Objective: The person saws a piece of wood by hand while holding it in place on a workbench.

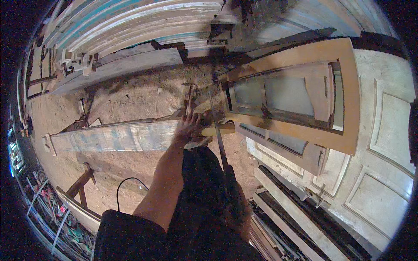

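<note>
My left hand (pixel 188 127) rests with fingers apart on wood at the right end of a long, weathered plank (pixel 117 139), which lies horizontally with faded bluish paint. An upright wooden piece (pixel 190 98) stands just beyond the fingertips. My right hand (pixel 236 209), dark and partly hidden low in the view, is closed on the near end of a long, narrow dark tool (pixel 217 139), seemingly a saw, that extends forward past my left hand. A short yellowish piece of wood (pixel 220 128) lies beside the tool, under its line.
Glazed wooden door panels (pixel 287 95) and white panelled doors (pixel 387 126) lean at right. Stacked boards (pixel 139 21) fill the back, more timber (pixel 278 217) lies at lower right. A wooden support (pixel 80 187) and a bundle of rods (pixel 41 204) are at left, on dirt ground (pixel 122 104).
</note>
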`<act>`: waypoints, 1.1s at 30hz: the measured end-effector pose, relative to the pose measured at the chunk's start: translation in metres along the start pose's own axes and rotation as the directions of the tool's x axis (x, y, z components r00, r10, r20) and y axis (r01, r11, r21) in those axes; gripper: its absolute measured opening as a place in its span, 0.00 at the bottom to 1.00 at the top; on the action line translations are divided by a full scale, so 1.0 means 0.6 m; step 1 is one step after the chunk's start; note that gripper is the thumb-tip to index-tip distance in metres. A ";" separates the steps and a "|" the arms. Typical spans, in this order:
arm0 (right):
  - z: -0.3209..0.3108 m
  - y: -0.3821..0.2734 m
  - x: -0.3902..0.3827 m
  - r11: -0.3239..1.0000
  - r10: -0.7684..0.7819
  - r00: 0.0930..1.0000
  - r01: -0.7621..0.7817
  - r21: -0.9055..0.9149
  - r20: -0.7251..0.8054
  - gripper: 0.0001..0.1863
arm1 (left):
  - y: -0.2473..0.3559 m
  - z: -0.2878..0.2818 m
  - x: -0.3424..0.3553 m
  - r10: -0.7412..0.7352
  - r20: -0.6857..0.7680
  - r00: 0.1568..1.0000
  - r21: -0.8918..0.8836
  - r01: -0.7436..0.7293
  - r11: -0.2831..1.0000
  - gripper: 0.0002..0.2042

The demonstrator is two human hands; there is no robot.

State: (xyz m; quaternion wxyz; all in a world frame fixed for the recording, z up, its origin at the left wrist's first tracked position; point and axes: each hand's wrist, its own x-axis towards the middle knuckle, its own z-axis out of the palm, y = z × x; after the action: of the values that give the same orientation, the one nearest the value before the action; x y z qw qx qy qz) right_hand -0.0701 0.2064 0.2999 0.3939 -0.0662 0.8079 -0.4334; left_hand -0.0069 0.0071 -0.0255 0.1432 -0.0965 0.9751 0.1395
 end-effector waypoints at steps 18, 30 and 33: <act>-0.013 -0.033 0.024 0.999 0.041 0.997 -0.043 0.030 0.063 0.33 | 0.000 0.015 0.002 -0.019 -0.173 0.985 -0.110 0.000 0.994 0.42; 0.035 0.037 0.140 0.986 -0.153 0.988 0.150 0.070 0.030 0.37 | -0.008 0.004 0.001 0.008 -0.148 0.989 -0.048 -0.016 0.999 0.34; -0.012 -0.001 0.060 0.998 -0.043 0.998 0.041 0.041 0.053 0.37 | 0.010 -0.006 -0.011 -0.027 -0.224 0.974 -0.046 0.017 0.999 0.34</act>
State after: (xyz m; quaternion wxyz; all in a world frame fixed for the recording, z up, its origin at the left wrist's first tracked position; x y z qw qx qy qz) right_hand -0.0996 0.1945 0.2816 0.4076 -0.0870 0.7866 -0.4557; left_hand -0.0031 0.0127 -0.0188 0.0313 -0.1257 0.9805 0.1475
